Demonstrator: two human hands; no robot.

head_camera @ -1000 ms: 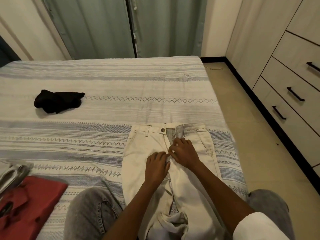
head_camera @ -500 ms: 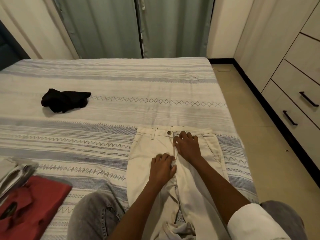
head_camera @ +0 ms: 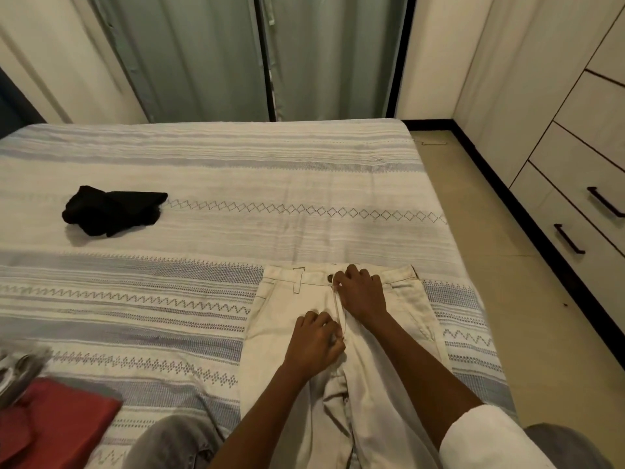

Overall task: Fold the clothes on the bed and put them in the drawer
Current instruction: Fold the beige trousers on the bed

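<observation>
my right hand has slid up the fly to the waistband button of the cream trousers, fingers curled on the edge; my left hand pinches the fly's base. trousers lie flat on the bed, folding not begun.

Cream trousers lie flat on the striped bed; the right hand pinches the waistband by the button, the left hand pinches the fly's lower end.
</observation>
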